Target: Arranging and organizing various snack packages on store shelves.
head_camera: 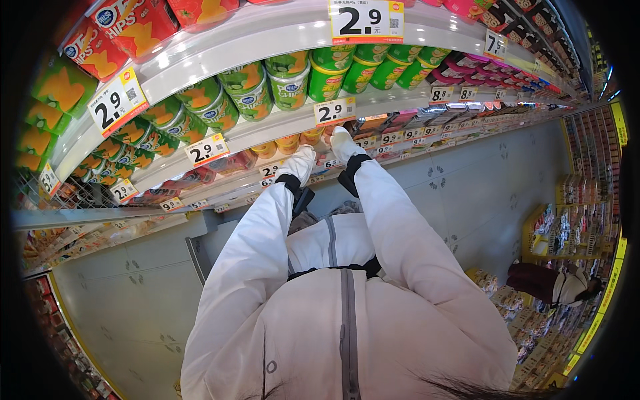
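Observation:
My left hand (301,162), covered in white cloth with bare fingertips, reaches to a lower store shelf, just in front of the yellow-lidded canisters (287,144). Beside it, my right hand (345,144), covered the same way, is at the right end of that canister row, close to the canister (311,136) there. The fingers of both hands are mostly hidden, so a grip cannot be made out. Black bands with dark boxes circle both wrists. Above the hands, green chip canisters (288,85) stand stacked under a price tag (334,111).
Shelf edges with price tags (367,22) curve above and beside my hands. Red chip packs (132,27) sit at upper left, purple-lidded tubs (467,70) at right. Grey floor (440,175) lies below. A person (550,285) stands by the far display shelves (565,225).

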A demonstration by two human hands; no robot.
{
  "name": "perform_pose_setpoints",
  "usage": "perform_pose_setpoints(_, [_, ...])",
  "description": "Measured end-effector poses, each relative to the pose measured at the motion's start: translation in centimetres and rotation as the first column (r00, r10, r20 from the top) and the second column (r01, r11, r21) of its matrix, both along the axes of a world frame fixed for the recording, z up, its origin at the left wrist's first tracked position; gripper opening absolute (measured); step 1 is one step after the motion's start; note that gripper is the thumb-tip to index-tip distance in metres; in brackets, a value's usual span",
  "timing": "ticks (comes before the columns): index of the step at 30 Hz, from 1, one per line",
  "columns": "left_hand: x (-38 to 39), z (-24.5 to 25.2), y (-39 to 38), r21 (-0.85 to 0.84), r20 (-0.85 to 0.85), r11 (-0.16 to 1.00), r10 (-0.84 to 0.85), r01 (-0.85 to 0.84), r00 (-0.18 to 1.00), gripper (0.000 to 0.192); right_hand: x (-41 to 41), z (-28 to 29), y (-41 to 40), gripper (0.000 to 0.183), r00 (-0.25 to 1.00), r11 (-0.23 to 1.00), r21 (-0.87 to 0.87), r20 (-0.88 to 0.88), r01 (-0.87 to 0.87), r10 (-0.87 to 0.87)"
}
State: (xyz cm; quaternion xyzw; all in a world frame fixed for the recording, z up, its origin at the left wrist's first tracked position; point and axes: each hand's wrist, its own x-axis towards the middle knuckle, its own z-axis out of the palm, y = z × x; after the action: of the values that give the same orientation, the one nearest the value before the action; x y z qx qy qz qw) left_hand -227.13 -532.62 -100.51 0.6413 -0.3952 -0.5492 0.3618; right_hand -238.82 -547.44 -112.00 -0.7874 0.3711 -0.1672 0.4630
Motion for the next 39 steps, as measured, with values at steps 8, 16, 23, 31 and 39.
perform_pose_setpoints(8, [-1.2,-4.4,1.3,-0.215,0.238,0.973,-0.030,0.083,0.971,0.025,0.8,7.0,2.3,0.023,0.993,0.917,0.390,-0.110,0.088,-0.049])
perform_pose_setpoints(16, [-2.2,-6.4,1.6,-0.044,0.078,0.999,0.036,-0.033,0.996,0.022,0.0,9.1,3.1,0.024,0.967,0.992,0.106,-0.239,-0.066,0.090])
perform_pose_setpoints(23, [-1.0,-2.7,2.2,0.132,-0.110,0.989,0.076,-0.061,0.991,0.062,-0.2,11.6,3.7,0.025,0.921,0.974,-0.109,-0.359,-0.201,0.150])
perform_pose_setpoints(31, [-0.9,3.2,2.2,0.059,-0.006,0.996,0.066,-0.065,0.998,0.069,-3.4,8.7,3.5,0.037,0.961,0.981,0.174,0.243,0.089,-0.130])
perform_pose_setpoints(39, [-2.2,0.1,0.9,-0.081,0.056,0.989,0.129,-0.124,0.990,0.052,-1.8,12.3,5.2,0.042,0.998,0.979,-0.202,0.058,0.017,-0.005])
